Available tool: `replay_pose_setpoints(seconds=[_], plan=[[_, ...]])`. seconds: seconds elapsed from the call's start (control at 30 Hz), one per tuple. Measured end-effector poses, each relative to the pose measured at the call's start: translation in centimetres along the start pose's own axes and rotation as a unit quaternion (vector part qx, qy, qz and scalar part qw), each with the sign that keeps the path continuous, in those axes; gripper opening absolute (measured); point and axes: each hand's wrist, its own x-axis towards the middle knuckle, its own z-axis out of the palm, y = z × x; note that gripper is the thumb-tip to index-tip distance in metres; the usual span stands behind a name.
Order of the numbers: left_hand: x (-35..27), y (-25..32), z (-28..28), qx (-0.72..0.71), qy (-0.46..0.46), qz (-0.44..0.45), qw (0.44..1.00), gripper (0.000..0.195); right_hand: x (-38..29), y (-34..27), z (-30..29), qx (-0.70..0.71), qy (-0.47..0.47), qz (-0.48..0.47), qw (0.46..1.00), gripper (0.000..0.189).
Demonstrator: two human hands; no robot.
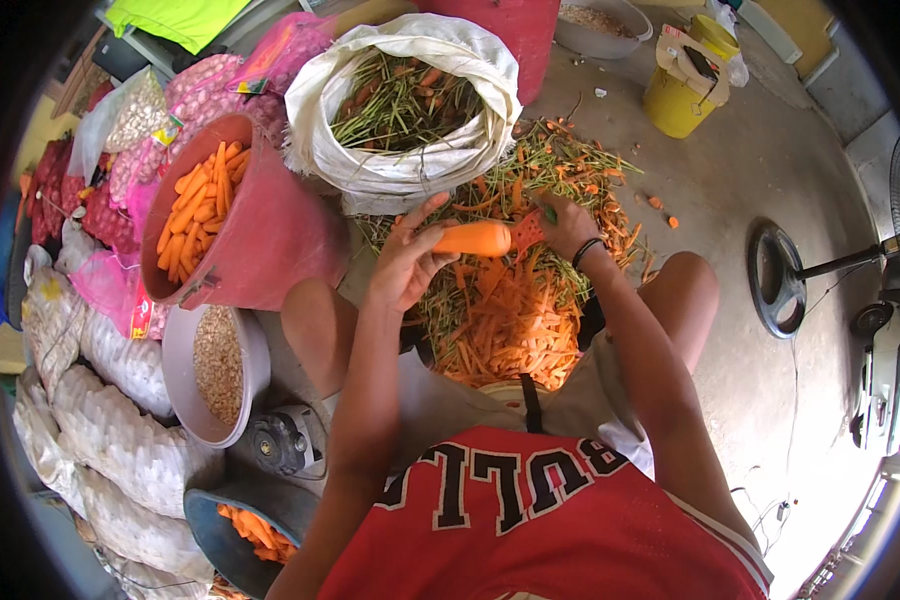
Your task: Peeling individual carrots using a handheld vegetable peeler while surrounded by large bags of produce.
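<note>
A peeled orange carrot (474, 238) lies between the thumb and fingers of my left hand (412, 259), its thick end pointing right. My right hand (566, 229) grips a red peeler (529, 231), close to that thick end; whether the blade touches is unclear. Below both hands a heap of carrot peelings (521, 330) spreads between my knees, mixed with green stem trimmings (570, 161) farther out. Straight ahead, a white woven sack (420, 176) with a rolled rim holds unpeeled carrots and stems (412, 101). A red tub (285, 225) of peeled carrots (202, 210) is tipped over at my left.
On the left are a basin (259, 352) of garlic cloves, a blue bucket (225, 502) with carrot pieces, full white sacks (127, 427) and pink net bags (202, 79). A yellow bucket (675, 105) stands far right. A fan base (776, 281) and cord are at right.
</note>
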Motion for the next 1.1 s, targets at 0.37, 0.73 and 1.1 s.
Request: replay_pose_setpoints(seconds=[0.37,0.73,1.1], plan=[[0.7,-2.9,2.6,0.232,0.097,0.016,0.968,0.035,-3.3,-8.3,-1.8,0.092,-0.037,-0.079,0.992,0.024],[1.8,-3.8,3.8,0.396,0.075,0.171,0.899,0.023,-2.0,-7.1,-0.8,0.052,-0.079,-0.073,0.993,0.033],[7.5,6.2,-7.6,0.242,0.333,0.066,0.909,0.035,-0.9,-0.6,4.7,-0.186,-0.455,0.066,0.868,0.038]])
